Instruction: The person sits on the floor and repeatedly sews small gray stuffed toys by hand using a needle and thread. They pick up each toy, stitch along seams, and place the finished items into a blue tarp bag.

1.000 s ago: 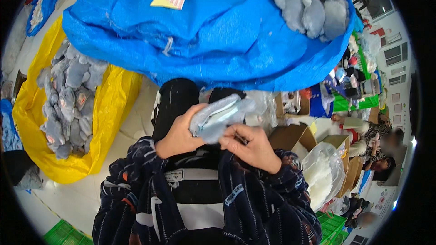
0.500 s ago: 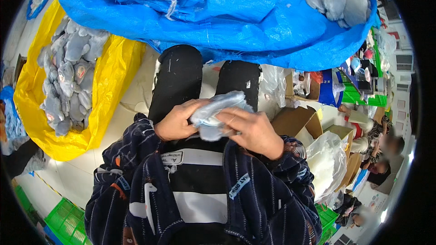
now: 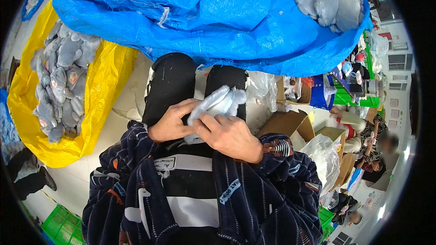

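Note:
Over my lap I hold a grey plush piece, its pale inner side showing between two fuzzy flaps. My left hand pinches its left edge between thumb and fingers. Across its lower part, my right hand is closed with the fingers curled onto the fabric. Part of the plush lies hidden under the right hand. To my left a yellow sack stands open, full of grey plush pieces, several with a small coloured patch. In front of my knees spreads a large blue sack.
More grey plush pieces lie at the blue sack's far right. Cardboard boxes and a clear plastic bag stand at my right. Other people sit farther right. A green crate is at the lower left, near another person's shoe.
The plush has turned in my hands, so its flaps now point up and to the right. My right hand has shifted left over its lower part. My view has moved slightly.

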Demonstrator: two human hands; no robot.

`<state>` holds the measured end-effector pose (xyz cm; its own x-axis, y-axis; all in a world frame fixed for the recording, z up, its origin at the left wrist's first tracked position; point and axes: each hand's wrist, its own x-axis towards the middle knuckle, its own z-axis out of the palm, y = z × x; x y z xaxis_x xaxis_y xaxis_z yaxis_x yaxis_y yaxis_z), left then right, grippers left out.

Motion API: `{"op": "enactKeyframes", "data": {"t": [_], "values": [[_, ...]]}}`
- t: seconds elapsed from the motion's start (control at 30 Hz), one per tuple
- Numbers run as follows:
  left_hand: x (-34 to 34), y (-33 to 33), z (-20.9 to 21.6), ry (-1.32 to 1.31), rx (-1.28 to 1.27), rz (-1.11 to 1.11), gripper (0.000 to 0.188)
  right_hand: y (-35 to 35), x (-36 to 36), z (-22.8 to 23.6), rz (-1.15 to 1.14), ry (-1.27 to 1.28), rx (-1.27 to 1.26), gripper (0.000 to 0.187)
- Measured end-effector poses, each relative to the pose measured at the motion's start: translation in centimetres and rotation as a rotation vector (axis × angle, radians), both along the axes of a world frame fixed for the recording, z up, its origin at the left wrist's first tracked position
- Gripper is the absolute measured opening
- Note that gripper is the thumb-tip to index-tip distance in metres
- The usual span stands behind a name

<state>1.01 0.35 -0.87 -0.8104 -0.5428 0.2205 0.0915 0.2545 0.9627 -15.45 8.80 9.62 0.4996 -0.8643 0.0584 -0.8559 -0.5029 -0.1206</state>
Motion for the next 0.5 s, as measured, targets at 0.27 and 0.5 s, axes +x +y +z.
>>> {"op": "enactKeyframes", "data": {"t": [0.27, 0.5], "values": [[-0.3, 0.4, 1.0, -0.061, 0.011, 0.064, 0.056, 0.0, -1.4, -2.1, 0.052, -0.106, -0.147, 0.032], [-1.5, 2.3, 1.4, -0.070, -0.238, 0.227, 0.041, -1.4, -4.1, -2.6, -0.403, -0.471, -0.081, 0.015]]}}
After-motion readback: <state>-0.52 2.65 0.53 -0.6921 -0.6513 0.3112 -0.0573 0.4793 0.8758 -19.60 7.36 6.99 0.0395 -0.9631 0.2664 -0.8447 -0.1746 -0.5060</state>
